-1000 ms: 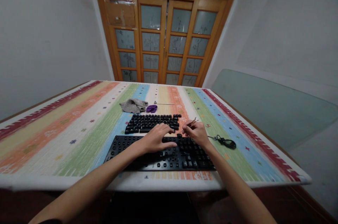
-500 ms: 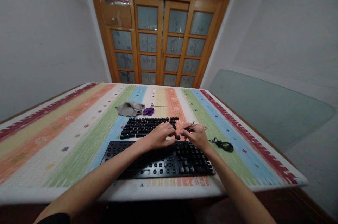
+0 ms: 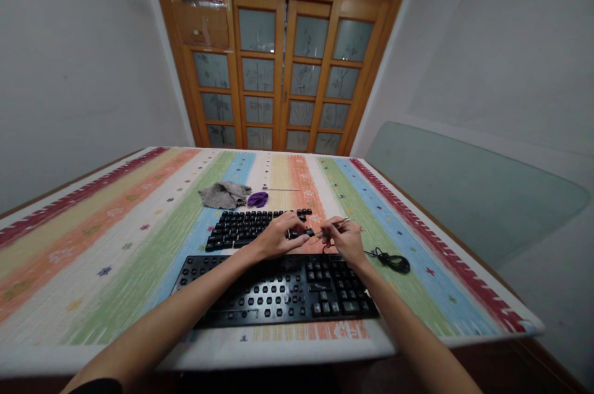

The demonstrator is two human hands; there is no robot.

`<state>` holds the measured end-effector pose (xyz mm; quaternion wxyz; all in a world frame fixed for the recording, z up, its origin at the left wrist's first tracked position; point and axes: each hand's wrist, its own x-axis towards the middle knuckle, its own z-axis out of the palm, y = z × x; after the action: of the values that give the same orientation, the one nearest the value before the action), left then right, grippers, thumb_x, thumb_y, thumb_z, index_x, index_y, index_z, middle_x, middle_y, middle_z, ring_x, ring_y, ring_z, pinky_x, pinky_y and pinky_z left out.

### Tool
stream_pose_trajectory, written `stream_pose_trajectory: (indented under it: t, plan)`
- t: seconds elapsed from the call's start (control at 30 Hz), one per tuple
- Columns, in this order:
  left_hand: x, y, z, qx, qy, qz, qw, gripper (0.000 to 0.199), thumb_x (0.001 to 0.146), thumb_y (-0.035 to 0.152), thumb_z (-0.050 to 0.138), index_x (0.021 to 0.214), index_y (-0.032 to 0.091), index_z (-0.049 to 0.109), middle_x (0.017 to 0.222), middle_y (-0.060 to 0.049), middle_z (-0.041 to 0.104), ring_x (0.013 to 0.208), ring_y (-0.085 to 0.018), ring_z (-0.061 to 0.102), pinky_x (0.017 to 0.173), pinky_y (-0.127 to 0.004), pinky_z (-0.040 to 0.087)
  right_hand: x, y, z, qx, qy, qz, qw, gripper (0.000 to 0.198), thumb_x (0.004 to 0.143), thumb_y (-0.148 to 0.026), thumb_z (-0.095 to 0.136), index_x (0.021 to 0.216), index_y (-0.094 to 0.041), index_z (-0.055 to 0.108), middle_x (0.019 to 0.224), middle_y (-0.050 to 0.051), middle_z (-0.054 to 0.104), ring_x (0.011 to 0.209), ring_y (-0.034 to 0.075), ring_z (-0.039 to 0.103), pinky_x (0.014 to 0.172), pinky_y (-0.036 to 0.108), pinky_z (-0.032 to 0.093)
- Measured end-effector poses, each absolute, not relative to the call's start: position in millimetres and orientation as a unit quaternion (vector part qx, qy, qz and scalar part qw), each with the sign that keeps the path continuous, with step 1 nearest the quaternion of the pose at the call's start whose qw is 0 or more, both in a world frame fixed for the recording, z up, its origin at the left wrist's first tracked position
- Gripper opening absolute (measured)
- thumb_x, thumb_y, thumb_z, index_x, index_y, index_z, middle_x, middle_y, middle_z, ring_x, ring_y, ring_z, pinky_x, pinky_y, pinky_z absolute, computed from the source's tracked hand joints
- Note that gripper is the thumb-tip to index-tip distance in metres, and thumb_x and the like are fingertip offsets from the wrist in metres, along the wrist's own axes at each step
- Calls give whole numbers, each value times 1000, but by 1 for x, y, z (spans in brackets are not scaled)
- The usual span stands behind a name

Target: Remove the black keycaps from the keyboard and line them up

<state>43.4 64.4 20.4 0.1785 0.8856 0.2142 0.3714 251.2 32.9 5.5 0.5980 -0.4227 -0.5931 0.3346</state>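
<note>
My left hand [image 3: 284,235] is above the back edge of the black keyboard [image 3: 278,315], its thumb and curled fingers closed around a small black keycap [image 3: 309,232]. To its right, my right hand [image 3: 343,240] pinches a thin metal tool [image 3: 346,219]. The tool's far end points left towards the keycap; its exact kind is too small to make out. On the keyboard, the left and middle parts show bare key sockets, while keys still sit on the right part. Behind it, loose keycaps [image 3: 244,221] lie in rows, partly hidden by my left hand.
A grey cloth [image 3: 223,195] and a purple bundle [image 3: 258,199] lie beyond the keycaps, with a thin rod [image 3: 284,189] beside them. A coiled black cable [image 3: 392,260] rests at the right. The striped tablecloth [image 3: 153,245] covers the table. Wooden glazed doors [image 3: 283,66] stand behind.
My view has shifted slightly, so the keyboard appears lower. The keycap by my left fingers appears higher than before, and the tool in my right hand has turned a little.
</note>
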Motion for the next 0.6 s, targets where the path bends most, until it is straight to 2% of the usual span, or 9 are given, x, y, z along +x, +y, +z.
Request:
stream_pose_trajectory:
  t: [0.3, 0.6]
  plan:
    - [45, 83, -2, 947, 218, 235, 12, 15, 89, 30, 63, 92, 16, 68, 90, -6, 60, 88, -20, 53, 80, -31, 43, 269, 32, 11, -461, -606, 277, 586, 43, 74, -57, 72, 65, -15, 67, 54, 6, 69, 41, 15, 61, 37, 22, 48]
    - [54, 89, -8, 959, 230, 160, -35, 16, 88, 30, 65, 91, 16, 71, 95, -8, 60, 92, -22, 52, 82, -33, 45, 276, 32, 7, -469, -601, 280, 583, 40, 77, -54, 71, 67, -15, 67, 56, 6, 70, 42, 14, 60, 39, 22, 49]
